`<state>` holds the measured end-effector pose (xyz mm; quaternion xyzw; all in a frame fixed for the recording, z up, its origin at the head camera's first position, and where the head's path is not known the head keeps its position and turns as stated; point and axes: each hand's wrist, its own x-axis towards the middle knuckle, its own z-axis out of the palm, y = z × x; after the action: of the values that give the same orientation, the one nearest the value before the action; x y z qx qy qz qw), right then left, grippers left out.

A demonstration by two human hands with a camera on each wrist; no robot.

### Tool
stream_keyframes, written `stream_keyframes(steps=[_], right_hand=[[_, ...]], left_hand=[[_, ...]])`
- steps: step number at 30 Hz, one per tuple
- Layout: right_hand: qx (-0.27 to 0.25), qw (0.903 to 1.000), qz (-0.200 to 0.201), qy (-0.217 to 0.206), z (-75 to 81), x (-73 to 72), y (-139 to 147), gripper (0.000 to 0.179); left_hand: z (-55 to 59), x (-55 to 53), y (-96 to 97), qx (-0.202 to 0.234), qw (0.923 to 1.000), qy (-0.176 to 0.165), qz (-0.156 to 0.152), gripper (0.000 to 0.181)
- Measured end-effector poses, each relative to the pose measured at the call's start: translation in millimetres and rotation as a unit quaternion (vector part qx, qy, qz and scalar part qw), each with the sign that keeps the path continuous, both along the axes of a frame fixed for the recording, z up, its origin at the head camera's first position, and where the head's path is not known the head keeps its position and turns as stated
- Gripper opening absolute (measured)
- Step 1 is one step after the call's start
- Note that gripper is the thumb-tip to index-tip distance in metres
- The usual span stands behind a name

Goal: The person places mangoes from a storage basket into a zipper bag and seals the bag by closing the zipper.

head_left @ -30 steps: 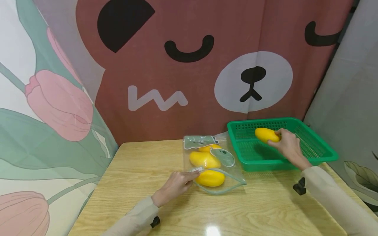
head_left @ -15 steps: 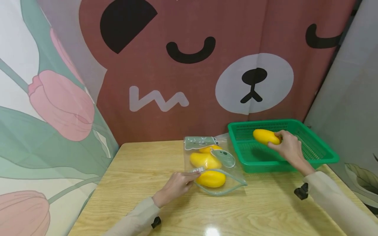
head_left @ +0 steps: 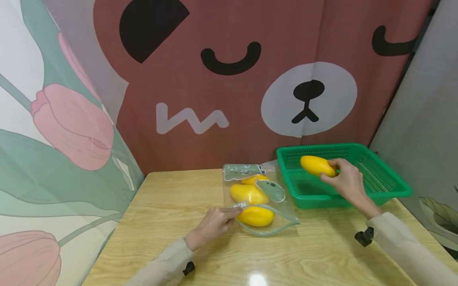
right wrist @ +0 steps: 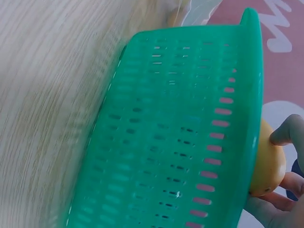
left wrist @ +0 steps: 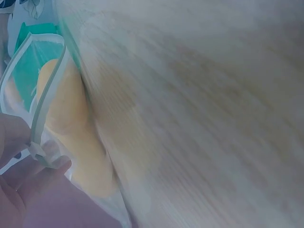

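Note:
In the head view my right hand (head_left: 346,178) grips a yellow mango (head_left: 317,166) by its right end, above the green plastic basket (head_left: 361,198). The right wrist view shows fingers around the mango (right wrist: 268,164), partly hidden behind the basket's side (right wrist: 156,118). With thumb and fingers, my left hand (head_left: 212,225) pinches the left side of a clear zip bag's mouth (head_left: 266,233), which gapes toward me. Inside the bag lie three yellow mangoes, the nearest mango (head_left: 255,216) close to the opening. The left wrist view has the pinched bag rim (left wrist: 47,102) up close.
Bag and basket stand side by side on a wooden table (head_left: 171,198), the basket to the right. A curtain with a bear print (head_left: 229,147) hangs behind the table. More printed cloth (head_left: 71,159) covers the left side.
My right hand has moved slightly left with the mango, still over the basket. The left hand and the bag have stayed in place.

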<state>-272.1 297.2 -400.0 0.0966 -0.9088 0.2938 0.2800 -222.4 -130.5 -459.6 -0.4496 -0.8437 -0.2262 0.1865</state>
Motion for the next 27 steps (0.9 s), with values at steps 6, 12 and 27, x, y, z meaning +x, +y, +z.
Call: stream_keyframes(steps=[6,12,27], right_hand=[[-0.007,0.9999,0.014,0.004,3.2,7.3,-8.9,0.048],[-0.013,0.9994,0.029,0.013,4.4,11.0,-16.6,0.047],[-0.018,0.9970,0.070,0.027,9.4,24.6,-31.2,0.044]], left_hand=[[1.6,0.1,0.2,-0.007,0.9999,0.008,0.006,0.041],[2.5,1.6,-0.3,-0.008,0.9999,-0.001,0.006,0.042],[1.0,1.5,0.1,-0.002,0.9999,0.015,0.001,0.043]])
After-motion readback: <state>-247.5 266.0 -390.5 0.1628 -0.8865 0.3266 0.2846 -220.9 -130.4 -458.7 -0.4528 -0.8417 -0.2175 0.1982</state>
